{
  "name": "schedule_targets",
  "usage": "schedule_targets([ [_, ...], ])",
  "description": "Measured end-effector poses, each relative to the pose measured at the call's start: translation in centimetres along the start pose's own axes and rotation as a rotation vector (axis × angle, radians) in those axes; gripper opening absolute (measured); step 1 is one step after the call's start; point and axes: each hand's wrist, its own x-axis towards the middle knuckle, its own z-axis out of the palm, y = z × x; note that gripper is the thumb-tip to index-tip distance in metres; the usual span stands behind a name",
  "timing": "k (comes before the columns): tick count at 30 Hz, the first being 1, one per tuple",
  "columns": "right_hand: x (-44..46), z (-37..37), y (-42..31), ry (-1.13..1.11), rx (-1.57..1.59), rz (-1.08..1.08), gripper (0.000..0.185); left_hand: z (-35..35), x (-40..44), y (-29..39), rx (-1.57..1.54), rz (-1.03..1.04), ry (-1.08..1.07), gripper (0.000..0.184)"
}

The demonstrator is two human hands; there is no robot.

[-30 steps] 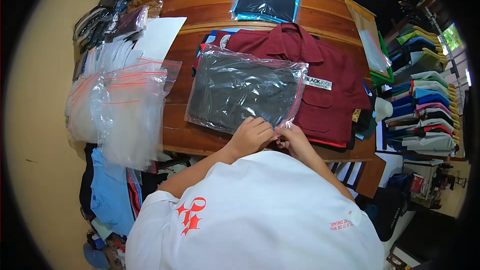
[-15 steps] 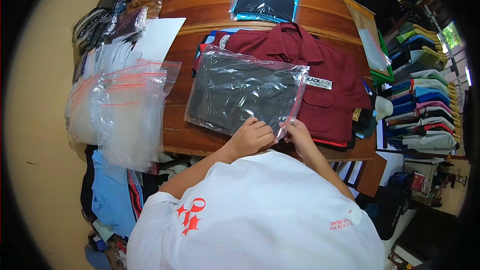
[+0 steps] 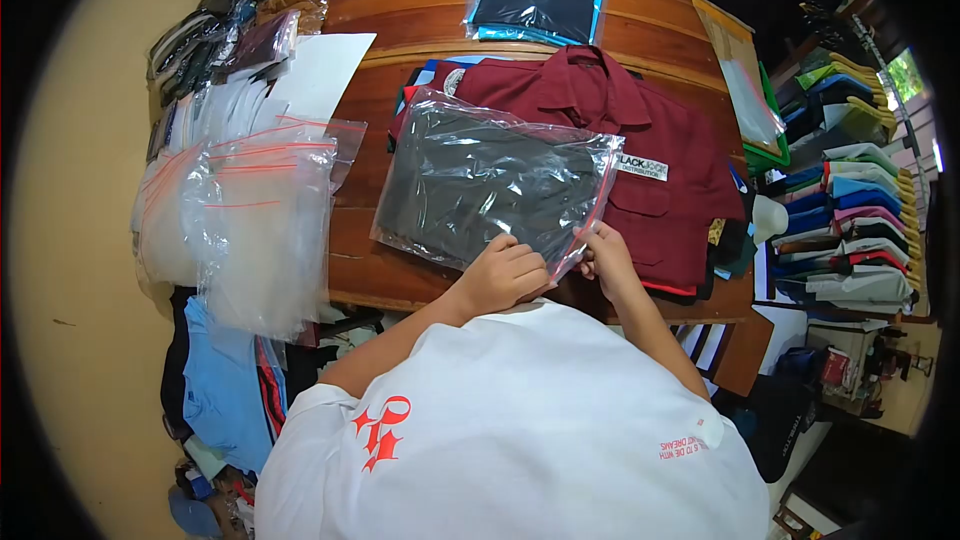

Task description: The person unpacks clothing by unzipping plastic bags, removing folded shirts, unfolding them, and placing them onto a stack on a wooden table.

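A clear zip bag (image 3: 490, 175) with a dark folded garment inside lies slanted over the front of a maroon shirt (image 3: 670, 210). Along the bag's right edge runs a red zip strip (image 3: 601, 202). My right hand (image 3: 606, 258) pinches this strip between thumb and finger, partway up the edge. Resting at the bag's near edge, my left hand (image 3: 505, 275) is closed with fingers curled on the plastic close to the lower right corner. The shirt's collar points away from me, and other folded clothes show beneath it.
Several unused zip bags (image 3: 265, 240) hang over the table's left side, beside white sheets (image 3: 320, 75). A bagged black garment (image 3: 535, 0) lies at the far edge of the wooden table (image 3: 400, 0). Clothes on hangers (image 3: 850, 200) stand at the right.
My right hand has slid up along the red zip strip, away from the bag's lower corner. The left hand stays in nearly the same spot.
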Motion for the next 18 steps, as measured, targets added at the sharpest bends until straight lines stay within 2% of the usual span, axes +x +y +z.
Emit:
schedule_targets([
  [18,0.95,-0.34,-0.8,0.022,-0.036,-0.042,0.018,-0.24,-0.2,-0.14,0.021,0.011,0.017,0.02],
])
